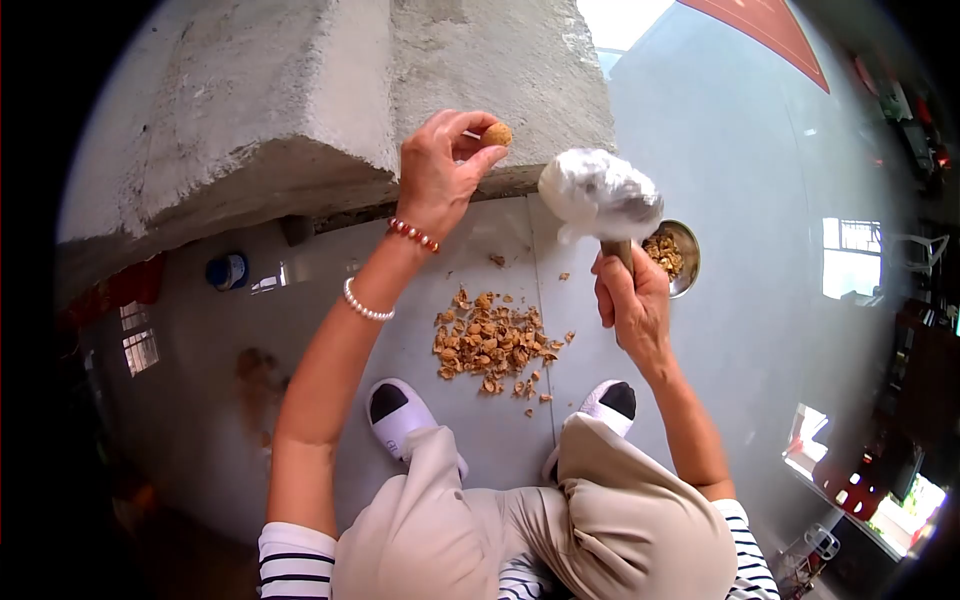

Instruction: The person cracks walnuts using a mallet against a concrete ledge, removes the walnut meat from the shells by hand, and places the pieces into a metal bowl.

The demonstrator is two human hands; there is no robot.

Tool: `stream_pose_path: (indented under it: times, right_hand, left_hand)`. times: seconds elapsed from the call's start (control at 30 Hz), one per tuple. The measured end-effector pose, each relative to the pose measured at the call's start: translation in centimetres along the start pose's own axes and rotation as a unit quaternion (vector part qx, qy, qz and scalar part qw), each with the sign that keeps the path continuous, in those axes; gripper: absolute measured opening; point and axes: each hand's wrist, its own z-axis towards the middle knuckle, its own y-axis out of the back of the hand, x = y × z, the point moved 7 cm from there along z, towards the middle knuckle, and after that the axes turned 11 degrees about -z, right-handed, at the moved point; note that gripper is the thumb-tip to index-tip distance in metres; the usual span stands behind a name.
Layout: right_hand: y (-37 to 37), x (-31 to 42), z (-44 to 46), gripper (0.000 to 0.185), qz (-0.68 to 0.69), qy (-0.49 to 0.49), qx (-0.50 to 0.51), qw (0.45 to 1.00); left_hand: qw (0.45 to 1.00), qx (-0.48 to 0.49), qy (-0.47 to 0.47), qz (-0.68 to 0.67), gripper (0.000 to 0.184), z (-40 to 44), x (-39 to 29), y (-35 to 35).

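Observation:
Between the thumb and fingers of my left hand [445,165] is a walnut [497,135], held over the concrete step [480,70]. My right hand [635,300] grips the wooden handle of a hammer [602,195] whose head is wrapped in clear plastic. The hammer head is raised to the right of the walnut, apart from it. Just beyond my right hand, partly hidden by it, a metal bowl [690,262] contains walnut pieces [664,252]. Below my hands a pile of cracked walnut shells [490,340] lies on the floor.
My slippered feet [398,412] flank the shell pile on the grey tiled floor [760,330]. A blue object [228,271] lies near the concrete at left. A red mat [770,35] shows at top right, and a white chair [920,252] stands at far right.

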Motion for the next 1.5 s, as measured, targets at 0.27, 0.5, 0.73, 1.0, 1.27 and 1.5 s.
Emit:
stream_pose_path:
  times: [0.27, 0.5, 0.73, 1.0, 1.27, 1.5]
  right_hand:
    - [-1.4, 2.6, 7.1, 0.039, -0.034, 0.067, 0.021, 0.997]
    - [-2.0, 5.3, 7.9, 0.043, -0.034, 0.106, 0.002, 0.994]
    - [-3.0, 2.7, 9.2, 0.05, -0.172, 0.08, -0.003, 0.982]
    - [-1.9, 5.4, 8.5, 0.047, -0.114, 0.11, -0.027, 0.987]
    - [-2.4, 3.6, 7.8, 0.045, -0.145, 0.052, 0.015, 0.988]
    - [-2.4, 3.3, 8.7, 0.044, -0.152, 0.055, 0.005, 0.987]
  left_hand:
    - [0.999, -0.016, -0.02, 0.047, 0.021, 1.7, 3.3, 0.0]
    - [0.998, -0.017, -0.039, 0.039, 0.02, 1.6, 3.2, 0.0]
    - [0.999, -0.017, -0.006, 0.05, 0.019, 2.5, 3.8, 0.3]
    - [0.998, -0.019, -0.063, 0.018, 0.021, 1.8, 3.7, 0.0]
    - [0.997, -0.005, -0.069, 0.042, 0.021, 1.7, 3.1, 0.3]
    - [0.998, 0.002, -0.068, 0.003, 0.023, 1.8, 3.6, 0.1]
